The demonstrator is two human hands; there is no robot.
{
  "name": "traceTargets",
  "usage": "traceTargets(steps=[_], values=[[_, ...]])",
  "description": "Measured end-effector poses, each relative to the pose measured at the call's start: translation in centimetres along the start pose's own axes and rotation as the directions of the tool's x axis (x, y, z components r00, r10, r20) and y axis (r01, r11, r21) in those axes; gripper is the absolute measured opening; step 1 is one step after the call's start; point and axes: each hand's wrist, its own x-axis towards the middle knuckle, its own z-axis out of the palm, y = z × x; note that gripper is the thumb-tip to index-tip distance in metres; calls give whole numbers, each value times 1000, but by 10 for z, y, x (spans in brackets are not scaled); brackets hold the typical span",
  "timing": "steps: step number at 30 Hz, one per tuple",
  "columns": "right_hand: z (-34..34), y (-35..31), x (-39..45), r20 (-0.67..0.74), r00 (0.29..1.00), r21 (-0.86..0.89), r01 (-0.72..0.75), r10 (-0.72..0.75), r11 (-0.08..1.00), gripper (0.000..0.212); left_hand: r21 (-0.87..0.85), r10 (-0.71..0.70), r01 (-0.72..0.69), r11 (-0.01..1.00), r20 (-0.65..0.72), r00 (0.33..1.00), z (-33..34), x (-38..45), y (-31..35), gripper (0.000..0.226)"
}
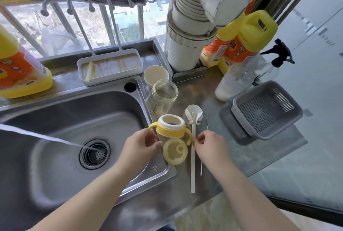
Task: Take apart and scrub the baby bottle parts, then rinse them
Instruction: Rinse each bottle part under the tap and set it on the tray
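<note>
The yellow bottle collar point(170, 126), with a white ring and two side handles, stands on the counter by the sink rim. My left hand point(141, 145) is curved beside its left handle, and nothing shows between thumb and fingers. My right hand point(209, 143) has thumb and forefinger close together at the right handle; whether they pinch it I cannot tell. A yellow round lid point(175, 151) lies just in front of the collar. The clear bottle body point(161, 98) lies behind it. A white bottle brush point(193, 156) and a thin straw brush point(201, 167) lie to the right.
The steel sink point(55, 119) with its drain point(94, 153) fills the left. A cream cap point(156, 74), a white tray point(109, 66) and yellow detergent jugs point(248, 39) stand behind. A grey basket point(267, 111) and a cloudy cup point(233, 82) sit at the right.
</note>
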Motion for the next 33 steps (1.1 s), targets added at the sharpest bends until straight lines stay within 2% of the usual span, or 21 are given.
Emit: traceTargets(steps=[6,8,15,18,21,24,26,28,30,33], values=[[8,-4,10,118,992,3,-35,35,999,19,18,-123,121,992,100,987,27,-6,4,16],[9,-5,9,134,990,5,-52,51,999,29,21,-142,140,990,104,984,32,-6,5,17],[-21,-2,-5,41,994,70,-102,100,992,14,-167,-232,268,949,209,950,22,-13,5,13],[-42,-12,-23,-26,1000,27,8,-7,1000,10,-290,-244,302,908,218,945,2,-24,9,12],[-53,-37,-41,-17,979,35,203,-203,979,17,-394,-270,296,870,121,955,-35,-30,1,15],[-42,-77,-53,135,922,144,344,-363,928,7,-496,-305,281,822,33,952,-81,-43,-17,10],[-24,-103,-57,264,866,240,368,-425,898,17,-571,-363,299,765,2,932,-107,-54,-33,30],[0,-128,-61,368,803,245,404,-470,882,22,-660,-441,327,676,-7,898,-127,-63,-54,30],[21,-147,-64,430,759,219,437,-489,872,17,-731,-490,338,593,6,872,-143,-69,-71,31],[43,-169,-70,448,734,213,466,-510,859,13,-773,-495,309,554,-7,869,-163,-72,-90,31]])
